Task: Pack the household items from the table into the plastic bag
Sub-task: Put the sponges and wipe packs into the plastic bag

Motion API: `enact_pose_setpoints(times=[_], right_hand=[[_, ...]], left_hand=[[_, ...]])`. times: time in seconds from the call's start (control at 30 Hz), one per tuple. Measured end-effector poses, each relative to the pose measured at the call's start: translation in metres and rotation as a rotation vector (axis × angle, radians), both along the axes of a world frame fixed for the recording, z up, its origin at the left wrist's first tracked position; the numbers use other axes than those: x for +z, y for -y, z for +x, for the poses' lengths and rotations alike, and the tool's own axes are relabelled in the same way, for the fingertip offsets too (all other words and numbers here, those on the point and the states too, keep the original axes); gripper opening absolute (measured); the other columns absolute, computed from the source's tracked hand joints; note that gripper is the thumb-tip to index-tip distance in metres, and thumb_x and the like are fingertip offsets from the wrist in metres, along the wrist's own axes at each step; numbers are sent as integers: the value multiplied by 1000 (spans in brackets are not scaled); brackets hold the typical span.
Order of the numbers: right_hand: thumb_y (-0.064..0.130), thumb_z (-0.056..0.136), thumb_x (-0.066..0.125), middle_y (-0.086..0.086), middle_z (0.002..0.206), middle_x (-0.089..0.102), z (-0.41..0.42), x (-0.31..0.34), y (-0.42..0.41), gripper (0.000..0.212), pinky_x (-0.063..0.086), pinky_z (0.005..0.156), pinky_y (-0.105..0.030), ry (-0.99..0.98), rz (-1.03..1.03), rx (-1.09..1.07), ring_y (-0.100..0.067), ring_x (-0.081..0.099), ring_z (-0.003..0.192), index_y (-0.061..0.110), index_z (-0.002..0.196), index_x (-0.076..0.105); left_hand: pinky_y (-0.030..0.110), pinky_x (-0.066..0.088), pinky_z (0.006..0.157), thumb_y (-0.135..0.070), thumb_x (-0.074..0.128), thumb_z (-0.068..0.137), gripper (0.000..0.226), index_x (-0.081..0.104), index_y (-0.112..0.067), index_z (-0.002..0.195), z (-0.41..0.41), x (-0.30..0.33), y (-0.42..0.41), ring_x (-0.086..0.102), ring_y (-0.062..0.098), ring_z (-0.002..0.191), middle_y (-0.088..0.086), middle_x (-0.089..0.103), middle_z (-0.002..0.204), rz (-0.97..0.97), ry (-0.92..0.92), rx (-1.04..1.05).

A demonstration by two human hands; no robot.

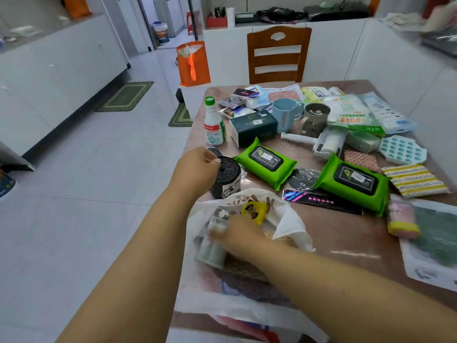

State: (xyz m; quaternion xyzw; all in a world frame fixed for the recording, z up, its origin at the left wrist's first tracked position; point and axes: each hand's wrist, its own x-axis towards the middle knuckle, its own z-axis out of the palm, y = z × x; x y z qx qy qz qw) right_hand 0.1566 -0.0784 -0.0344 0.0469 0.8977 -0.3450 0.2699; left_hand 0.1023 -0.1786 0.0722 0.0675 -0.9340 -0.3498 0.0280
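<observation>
A white plastic bag [291, 226] lies open on the near left of the table [346, 233], with a yellow item [254, 211] inside. My right hand [237, 236] is inside the bag's mouth, its fingers around a pale container [215, 241] seen through the plastic. My left hand [197, 169] grips the top of a black roll of bin bags [228, 179] that stands just behind the plastic bag. Two green wet-wipe packs [265, 163] [353, 181] lie to the right of the roll.
Farther back stand a white bottle with a green cap [214, 125], a dark tissue box [254, 127], a blue cup [285, 115] and several packets. Striped cloths [415, 179] and a pink-yellow sponge [403, 220] lie right. A wooden chair [278, 55] is behind the table.
</observation>
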Motion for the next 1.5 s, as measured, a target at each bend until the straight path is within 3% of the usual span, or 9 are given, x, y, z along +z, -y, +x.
enact_pose_setpoints(times=[0.17, 0.23, 0.33, 0.47, 0.6, 0.9, 1.07, 1.3, 1.5], right_hand=[[43, 97, 34, -23, 135, 38, 9, 23, -12, 52, 39, 91, -43, -220, 279, 317, -42, 38, 125, 23, 145, 30], [42, 96, 35, -17, 105, 57, 11, 53, -32, 37, 39, 72, -36, -406, 74, 280, -35, 54, 102, 19, 111, 60], [49, 86, 41, 2, 57, 50, -1, 85, -95, 39, 32, 50, -31, -694, -44, -105, -21, 52, 59, 21, 59, 47], [33, 85, 56, -5, 87, 65, -29, 61, -224, 16, 46, 66, -35, -667, 141, -692, -30, 59, 85, 18, 81, 61], [39, 82, 58, -20, 129, 51, -25, -6, -303, 50, 42, 93, -47, -262, 468, -961, -40, 47, 119, 8, 120, 50], [50, 76, 56, -18, 109, 64, -9, 14, -289, 55, 45, 75, -40, -402, 279, -958, -36, 60, 94, 7, 110, 49], [36, 70, 70, 8, 95, 63, 0, 77, -183, 41, 51, 48, -22, -254, -540, -352, -5, 66, 65, 26, 108, 60], [37, 90, 55, -7, 115, 63, -15, 53, -77, 38, 47, 89, -34, -96, 13, 563, -24, 59, 103, 13, 120, 57], [63, 93, 27, -11, 142, 47, -14, 43, -127, 65, 35, 89, -32, 3, 341, 359, -29, 47, 126, 16, 135, 46]], left_hand=[[38, 51, 84, -28, 55, 91, 18, 64, -17, 102, 2, 4, -8, 62, 24, 94, 4, 67, 102, -13, -15, -32], [32, 50, 71, -29, 54, 91, 18, 63, -19, 102, -3, 5, -12, 61, 18, 85, 0, 64, 98, -26, -24, -46], [29, 45, 66, -29, 56, 91, 15, 63, -21, 101, -9, 7, -27, 58, 16, 82, -3, 60, 95, -4, -37, -87], [32, 47, 71, -32, 58, 91, 12, 63, -24, 97, -11, 7, -64, 57, 15, 80, -3, 61, 90, 47, -31, -186], [25, 42, 61, -31, 58, 92, 15, 63, -21, 100, -12, -5, -99, 57, 10, 76, -2, 62, 90, 40, 10, -294], [22, 44, 57, -30, 61, 89, 8, 64, -24, 92, -13, -25, -89, 60, 6, 71, -6, 67, 86, 53, 48, -280], [31, 49, 80, -34, 75, 67, 55, 58, -28, 118, 2, -28, -37, 58, 23, 105, 0, 63, 116, -702, 162, -435], [29, 41, 65, -26, 57, 83, 7, 60, -20, 85, 3, -29, -3, 55, 26, 77, -1, 50, 74, -825, 244, -211], [30, 41, 62, -35, 51, 92, 19, 58, -23, 79, -2, -29, 8, 52, 26, 75, -1, 51, 74, -695, 127, -142]])
